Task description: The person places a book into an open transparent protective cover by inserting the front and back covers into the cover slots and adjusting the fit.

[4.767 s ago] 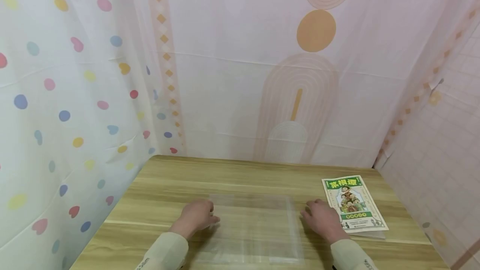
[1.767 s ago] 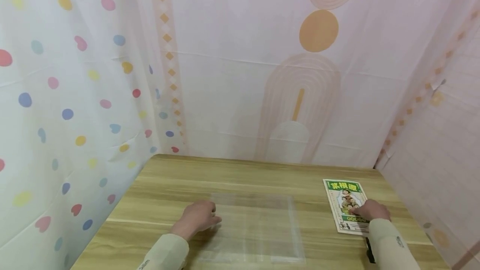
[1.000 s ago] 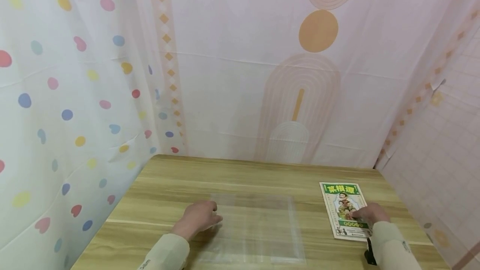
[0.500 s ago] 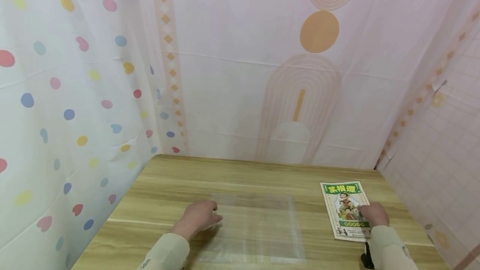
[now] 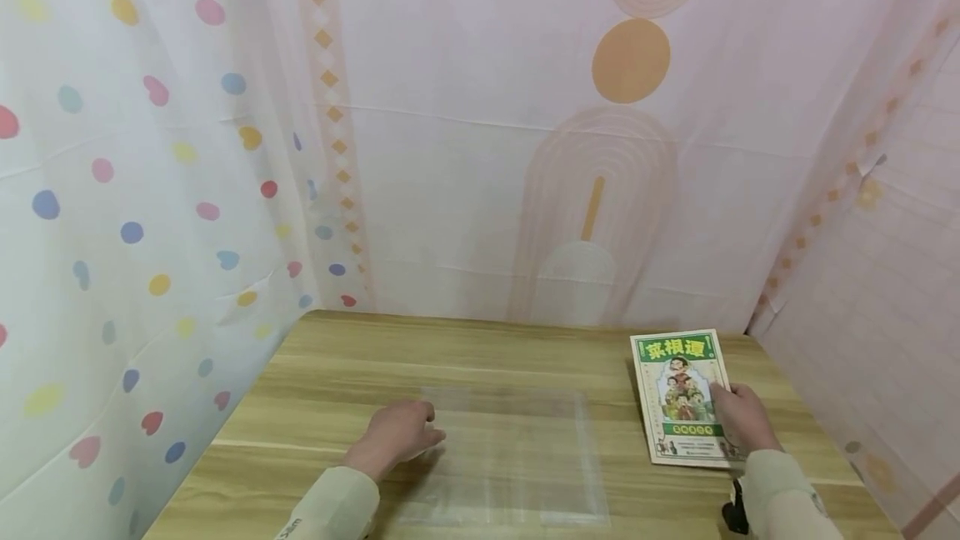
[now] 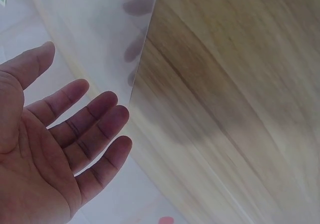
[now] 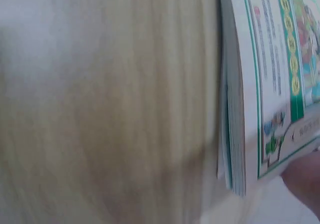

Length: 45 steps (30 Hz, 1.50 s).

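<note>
A book [image 5: 682, 407] with a green-and-cream cover and cartoon figures is in my right hand [image 5: 745, 417], at the right of the table. My thumb lies on its front cover near the right edge; the other fingers are mostly hidden by the book. In the right wrist view the book [image 7: 272, 78] shows its page edges, with a thin layer slightly parted underneath. A clear plastic sheet [image 5: 510, 457] lies flat in the middle of the table. By its left edge is my left hand [image 5: 397, 436], holding nothing; in the left wrist view its fingers [image 6: 102, 166] are loosely bent.
The wood-grain table [image 5: 450, 348] is bounded at the back by a pale patterned curtain [image 5: 450, 215]. A dotted curtain [image 5: 180, 190] hangs on the left and another pale one [image 5: 900, 315] on the right. A black strap [image 5: 735, 508] sits at my right wrist.
My right hand moved from the plastic sheet's right side to the book, drew it slightly nearer, then gripped and raised it. My left hand stayed put.
</note>
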Available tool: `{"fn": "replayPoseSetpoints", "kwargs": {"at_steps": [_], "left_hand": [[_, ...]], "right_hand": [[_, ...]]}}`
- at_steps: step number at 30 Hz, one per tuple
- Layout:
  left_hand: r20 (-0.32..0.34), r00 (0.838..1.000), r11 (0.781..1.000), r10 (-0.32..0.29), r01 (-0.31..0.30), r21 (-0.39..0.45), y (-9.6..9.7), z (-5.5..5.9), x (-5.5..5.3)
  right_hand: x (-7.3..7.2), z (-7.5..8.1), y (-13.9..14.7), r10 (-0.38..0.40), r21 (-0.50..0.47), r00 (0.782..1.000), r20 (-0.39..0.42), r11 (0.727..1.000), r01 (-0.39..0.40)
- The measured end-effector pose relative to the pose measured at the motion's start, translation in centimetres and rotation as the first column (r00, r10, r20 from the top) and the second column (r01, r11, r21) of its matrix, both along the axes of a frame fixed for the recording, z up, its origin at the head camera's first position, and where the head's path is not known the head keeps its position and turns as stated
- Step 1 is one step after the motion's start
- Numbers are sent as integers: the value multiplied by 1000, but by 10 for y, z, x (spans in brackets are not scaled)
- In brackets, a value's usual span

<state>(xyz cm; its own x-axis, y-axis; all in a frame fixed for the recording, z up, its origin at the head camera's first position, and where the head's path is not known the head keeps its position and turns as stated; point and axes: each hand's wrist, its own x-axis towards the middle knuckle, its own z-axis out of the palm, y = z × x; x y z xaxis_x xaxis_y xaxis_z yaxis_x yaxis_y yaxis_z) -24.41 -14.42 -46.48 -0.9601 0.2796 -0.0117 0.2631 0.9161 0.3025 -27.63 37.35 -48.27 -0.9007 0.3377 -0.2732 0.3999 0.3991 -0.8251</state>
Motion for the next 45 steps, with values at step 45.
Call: {"fn": "replayPoseSetpoints", "kwargs": {"at_steps": [45], "left_hand": [[26,1000,1000,-4,4,-7,2,3,2]], "right_hand": [[16,19,-141,144,-489,968,-204,842,-228]]}}
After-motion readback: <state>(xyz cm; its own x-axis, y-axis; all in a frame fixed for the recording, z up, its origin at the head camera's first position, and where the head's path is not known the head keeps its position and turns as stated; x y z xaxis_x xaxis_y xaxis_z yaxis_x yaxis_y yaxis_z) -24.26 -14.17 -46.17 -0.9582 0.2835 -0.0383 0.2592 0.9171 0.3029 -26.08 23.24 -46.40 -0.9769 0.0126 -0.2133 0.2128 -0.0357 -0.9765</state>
